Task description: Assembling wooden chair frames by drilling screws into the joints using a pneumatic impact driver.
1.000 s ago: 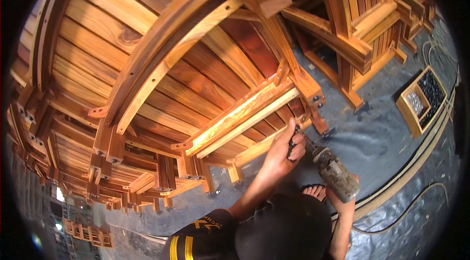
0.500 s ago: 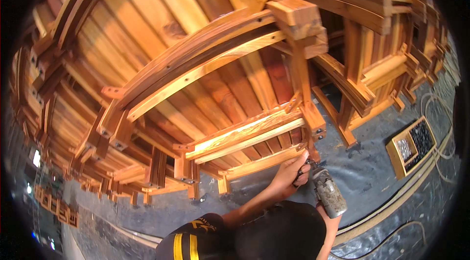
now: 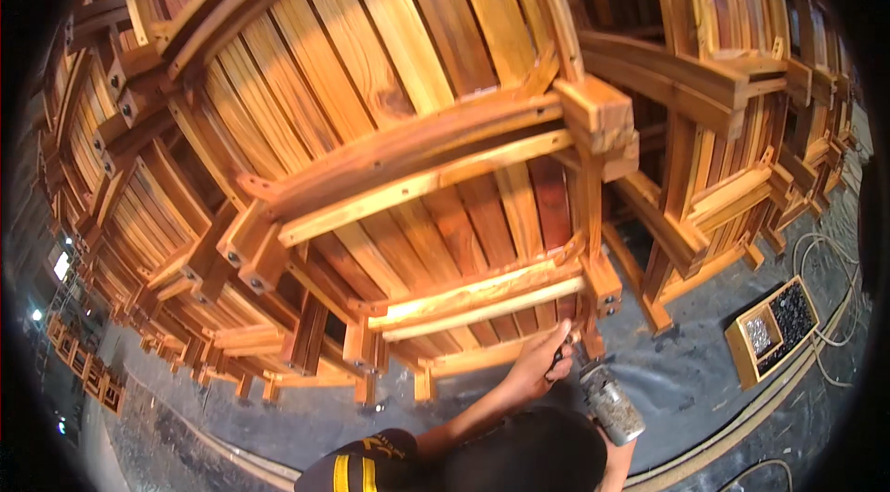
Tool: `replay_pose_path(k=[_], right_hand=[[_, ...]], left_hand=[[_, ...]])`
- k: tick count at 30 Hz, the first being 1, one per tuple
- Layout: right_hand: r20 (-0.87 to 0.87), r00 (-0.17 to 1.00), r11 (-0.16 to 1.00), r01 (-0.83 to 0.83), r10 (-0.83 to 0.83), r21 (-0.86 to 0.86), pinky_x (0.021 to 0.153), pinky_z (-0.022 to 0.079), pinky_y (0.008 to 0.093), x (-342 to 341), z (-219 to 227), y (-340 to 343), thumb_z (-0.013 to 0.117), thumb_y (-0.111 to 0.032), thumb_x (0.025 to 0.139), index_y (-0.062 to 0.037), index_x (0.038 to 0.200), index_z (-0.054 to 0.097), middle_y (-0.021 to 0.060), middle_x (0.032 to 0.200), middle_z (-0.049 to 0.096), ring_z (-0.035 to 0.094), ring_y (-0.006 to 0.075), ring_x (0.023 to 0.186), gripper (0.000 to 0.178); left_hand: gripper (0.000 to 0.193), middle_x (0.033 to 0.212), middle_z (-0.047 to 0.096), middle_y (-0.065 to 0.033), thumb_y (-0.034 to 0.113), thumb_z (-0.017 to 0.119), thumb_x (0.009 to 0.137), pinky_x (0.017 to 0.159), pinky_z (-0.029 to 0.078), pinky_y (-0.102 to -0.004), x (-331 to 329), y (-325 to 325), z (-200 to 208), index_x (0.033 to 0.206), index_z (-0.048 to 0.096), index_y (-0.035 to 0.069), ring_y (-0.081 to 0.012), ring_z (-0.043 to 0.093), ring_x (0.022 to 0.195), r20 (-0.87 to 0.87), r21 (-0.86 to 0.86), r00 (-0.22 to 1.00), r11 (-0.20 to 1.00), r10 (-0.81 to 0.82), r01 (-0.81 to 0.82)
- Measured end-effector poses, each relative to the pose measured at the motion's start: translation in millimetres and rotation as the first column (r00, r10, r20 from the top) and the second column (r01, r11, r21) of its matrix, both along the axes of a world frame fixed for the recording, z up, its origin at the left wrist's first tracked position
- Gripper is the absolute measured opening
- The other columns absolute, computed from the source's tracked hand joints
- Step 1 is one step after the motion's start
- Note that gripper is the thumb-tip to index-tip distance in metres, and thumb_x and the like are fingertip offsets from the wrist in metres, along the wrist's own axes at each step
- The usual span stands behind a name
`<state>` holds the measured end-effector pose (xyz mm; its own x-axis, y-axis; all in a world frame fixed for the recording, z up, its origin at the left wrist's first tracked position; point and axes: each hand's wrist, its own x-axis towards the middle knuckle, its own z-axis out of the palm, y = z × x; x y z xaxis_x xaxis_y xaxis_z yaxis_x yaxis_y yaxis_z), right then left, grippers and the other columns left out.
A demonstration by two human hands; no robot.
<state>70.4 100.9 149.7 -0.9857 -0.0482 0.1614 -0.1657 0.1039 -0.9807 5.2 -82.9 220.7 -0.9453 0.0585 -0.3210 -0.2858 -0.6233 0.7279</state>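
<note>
My left hand [image 3: 538, 368] is closed at the lower end of a reddish-brown wooden furniture frame [image 3: 593, 204], thumb pointing up along the wood. A small dark piece shows at its fingers, too little of it to name. Just right of it, a worn grey impact wrench [image 3: 614, 407] with a rounded body tilts toward the frame's leg [image 3: 591, 336]. My right forearm [image 3: 617, 462] runs up to this tool, and the tool's body hides most of my right hand. Dark bolt heads [image 3: 609, 306] sit in the frame's end block, above the wrench.
More slatted wooden frames [image 3: 148, 204] stand close together on the left and others [image 3: 723, 149] on the right. A divided wooden box [image 3: 772, 332] of small silvery and black hardware lies on the dark sheeted floor [image 3: 667, 381]. Pale hoses [image 3: 839, 306] coil beside it.
The whole view has shifted, so the frames and both hands appear lower. My left hand and the wrench stay beside the same leg, with the wrench tilted much as before.
</note>
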Motion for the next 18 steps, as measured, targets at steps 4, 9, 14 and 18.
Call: replay_pose_path(k=[4,9,14,18], right_hand=[[0.008,1.000,0.991,0.001,0.001,-0.136,0.079,0.040,0.0315,0.2,-4.6,-4.6,0.063,-0.008,0.052,-0.0050,0.079,0.063,0.0057,0.076,0.064,0.059,0.0223,0.075,0.027],[0.032,0.999,0.956,0.030,-0.021,-0.291,0.078,0.042,0.0320,1.0,9.3,-14.9,0.063,-0.006,0.053,-0.0048,0.078,0.064,0.0064,0.077,0.065,0.060,0.0230,0.075,0.026],[-0.093,0.995,0.991,-0.040,0.028,-0.129,0.078,0.042,0.0325,-4.3,-15.5,-10.0,0.066,-0.006,0.054,-0.0051,0.078,0.064,0.0069,0.080,0.065,0.061,0.0224,0.077,0.024],[0.072,0.979,0.929,0.202,-0.189,-0.311,0.080,0.041,0.0325,3.9,-8.7,-18.7,0.066,-0.007,0.054,-0.0043,0.078,0.064,0.0070,0.080,0.065,0.060,0.0216,0.079,0.024]], left_hand=[[0.028,0.064,0.043,0.0008,0.033,0.051,0.091,0.037,0.025,-0.0193,2.0,-2.4,-4.6,0.083,0.047,0.006,-0.0068,0.038,0.046,0.031,0.013,0.999,1.000,0.021,-0.022],[0.031,0.064,0.043,-0.0011,0.033,0.052,0.090,0.036,0.026,-0.0192,0.5,-3.7,3.5,0.084,0.048,0.004,-0.0081,0.039,0.046,0.045,0.091,0.998,0.995,0.041,-0.045],[0.034,0.063,0.042,-0.0015,0.035,0.048,0.092,0.035,0.025,-0.0195,-2.5,-3.8,5.3,0.084,0.049,0.002,-0.0084,0.037,0.043,0.018,0.019,0.998,0.998,0.058,-0.059],[0.035,0.062,0.042,-0.0017,0.035,0.046,0.093,0.035,0.026,-0.0195,-3.0,-1.0,7.3,0.084,0.050,0.001,-0.0086,0.037,0.043,-0.020,-0.016,0.998,0.999,0.051,-0.052]])
